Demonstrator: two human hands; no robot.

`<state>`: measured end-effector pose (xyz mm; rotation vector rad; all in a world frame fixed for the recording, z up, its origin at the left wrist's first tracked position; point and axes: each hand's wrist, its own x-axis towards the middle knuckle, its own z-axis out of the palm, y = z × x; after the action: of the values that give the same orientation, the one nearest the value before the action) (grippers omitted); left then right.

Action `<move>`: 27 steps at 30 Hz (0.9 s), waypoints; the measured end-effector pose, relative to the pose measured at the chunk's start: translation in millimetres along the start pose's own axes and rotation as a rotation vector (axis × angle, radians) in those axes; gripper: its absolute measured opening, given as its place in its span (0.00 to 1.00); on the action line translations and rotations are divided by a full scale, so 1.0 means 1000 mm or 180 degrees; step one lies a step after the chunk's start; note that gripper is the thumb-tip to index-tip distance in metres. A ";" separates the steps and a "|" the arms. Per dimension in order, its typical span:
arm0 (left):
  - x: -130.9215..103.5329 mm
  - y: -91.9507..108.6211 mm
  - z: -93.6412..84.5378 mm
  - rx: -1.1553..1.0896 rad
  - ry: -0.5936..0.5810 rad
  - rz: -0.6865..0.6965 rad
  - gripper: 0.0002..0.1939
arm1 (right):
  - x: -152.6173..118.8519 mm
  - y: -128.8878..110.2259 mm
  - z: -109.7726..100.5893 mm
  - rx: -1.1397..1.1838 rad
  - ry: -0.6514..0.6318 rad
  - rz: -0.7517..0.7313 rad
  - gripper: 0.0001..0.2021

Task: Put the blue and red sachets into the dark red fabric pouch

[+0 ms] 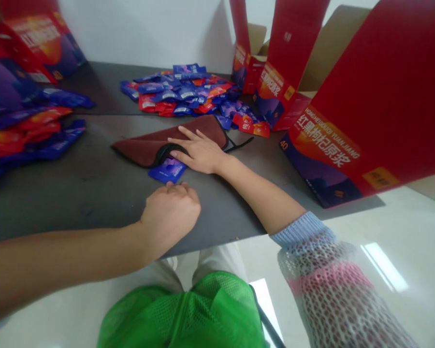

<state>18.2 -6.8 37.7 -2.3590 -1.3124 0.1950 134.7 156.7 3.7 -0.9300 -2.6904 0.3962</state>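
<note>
Centre: packet point(168, 170) only partly covered by brown pouch point(139, 144). Right hand point(203, 152) spread on pouch; left hand point(173, 209) fisted, any contents hidden. Top centre: packet heap point(186, 93) loose, unboxed.

Dark grey table point(94, 203) with a brown cloth point(154, 139), piled blue and red sachets point(186, 92), red boxes point(326, 150).

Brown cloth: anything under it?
A blue sachet sticks out from the near edge of the brown cloth; its far end is covered. Under or inside a fold: can't tell. The right hand lies on top. Anything else underneath is hidden.
</note>
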 end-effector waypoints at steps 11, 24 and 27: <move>-0.002 -0.005 0.003 0.0016 0.0005 0.0042 0.17 | -0.010 0.025 0.002 -0.0055 0.0135 0.0401 0.31; 0.003 -0.005 0.011 -0.0352 -0.0009 0.0122 0.14 | -0.014 -0.027 0.002 0.0662 -0.0246 -0.0819 0.29; 0.002 -0.006 0.011 -0.0418 -0.0018 0.0148 0.14 | -0.017 -0.030 -0.004 0.0879 -0.0337 -0.0891 0.29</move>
<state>11.8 0.9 30.7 -2.5017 -1.3105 0.1330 132.2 123.3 14.9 -0.4599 -2.7125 0.7472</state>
